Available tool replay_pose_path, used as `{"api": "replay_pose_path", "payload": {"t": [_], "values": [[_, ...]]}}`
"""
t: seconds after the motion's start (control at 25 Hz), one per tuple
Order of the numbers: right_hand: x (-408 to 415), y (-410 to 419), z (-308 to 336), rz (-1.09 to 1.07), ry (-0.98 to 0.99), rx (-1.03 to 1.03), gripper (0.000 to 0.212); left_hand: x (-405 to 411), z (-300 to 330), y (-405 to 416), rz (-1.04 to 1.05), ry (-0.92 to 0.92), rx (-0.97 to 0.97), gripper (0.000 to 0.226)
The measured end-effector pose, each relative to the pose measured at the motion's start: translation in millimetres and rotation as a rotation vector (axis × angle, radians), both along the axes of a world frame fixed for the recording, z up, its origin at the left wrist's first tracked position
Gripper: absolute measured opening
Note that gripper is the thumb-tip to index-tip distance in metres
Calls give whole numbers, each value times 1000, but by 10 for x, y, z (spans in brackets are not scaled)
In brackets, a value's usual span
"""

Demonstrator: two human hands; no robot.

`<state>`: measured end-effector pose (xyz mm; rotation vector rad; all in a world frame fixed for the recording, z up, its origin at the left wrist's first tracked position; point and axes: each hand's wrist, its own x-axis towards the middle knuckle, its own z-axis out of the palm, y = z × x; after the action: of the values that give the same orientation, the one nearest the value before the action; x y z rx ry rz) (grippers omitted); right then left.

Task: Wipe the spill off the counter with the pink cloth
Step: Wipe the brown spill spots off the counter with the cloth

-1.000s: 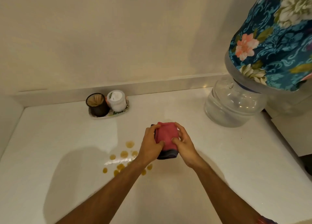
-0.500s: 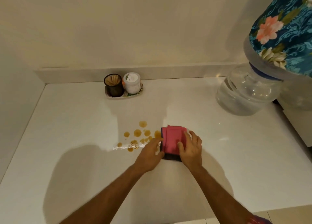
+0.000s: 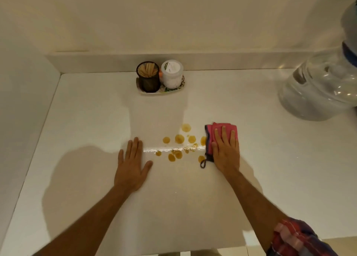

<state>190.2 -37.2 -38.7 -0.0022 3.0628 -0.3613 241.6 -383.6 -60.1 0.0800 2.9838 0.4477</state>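
The spill (image 3: 179,139) is a scatter of amber drops on the white counter (image 3: 92,120), between my two hands. A folded pink cloth (image 3: 228,128) with a dark edge and a small loop lies flat just right of the drops. My right hand (image 3: 226,149) presses down on the cloth with fingers spread, covering most of it. Left of the spill, my left hand (image 3: 131,165) rests palm-down on the bare counter with its fingers apart and nothing in it.
A small tray (image 3: 170,89) at the back wall holds a dark mesh cup of wooden sticks (image 3: 148,76) and a white lidded jar (image 3: 172,74). A large clear water bottle (image 3: 318,89) stands at the far right. A side wall bounds the counter's left edge.
Both hands held the cloth above the counter, then laid it down. My left hand has let go and moved left of the spill; my right hand now presses the cloth flat.
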Motion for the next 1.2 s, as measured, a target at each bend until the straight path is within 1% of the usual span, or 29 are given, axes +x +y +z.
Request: {"api": "replay_pose_path", "payload": {"t": [0.12, 0.24, 0.32, 0.36, 0.44, 0.52, 0.68, 0.8, 0.88, 0.96, 1.04, 1.2], "values": [[-176, -207, -29, 83, 65, -95, 49, -11, -49, -4, 3, -4, 3, 79], [-166, -508, -12, 172, 31, -154, 52, -7, -41, -22, -8, -12, -10, 79], [-46, -594, 9, 254, -35, -129, 62, -21, 2, -11, -23, -38, -8, 80], [71, -589, 6, 299, -62, -81, 67, -15, 22, -9, -27, -47, -11, 80], [287, -455, -38, 344, -99, 20, 67, -9, 28, -12, -30, -48, -18, 80], [355, -205, -53, 312, -122, 24, 70, -4, 33, -22, -28, -49, -8, 80], [158, 234, -22, 119, -196, 99, 75, -4, -4, -25, -22, -34, -14, 79], [-185, 99, -63, -30, -187, 53, 78, -23, -59, -19, -12, -28, -24, 80], [-460, -130, -82, -53, -171, 39, 77, -23, -98, -24, -14, -11, -30, 80], [-691, -377, -72, 26, -152, 12, 70, -28, -112, -31, -21, -7, -29, 80], [-805, -602, -71, 142, -109, -25, 59, -27, -123, -37, -24, 0, -38, 80], [-623, -845, -31, 381, -121, -164, 48, -19, -83, -31, -32, -11, -46, 80]]}}
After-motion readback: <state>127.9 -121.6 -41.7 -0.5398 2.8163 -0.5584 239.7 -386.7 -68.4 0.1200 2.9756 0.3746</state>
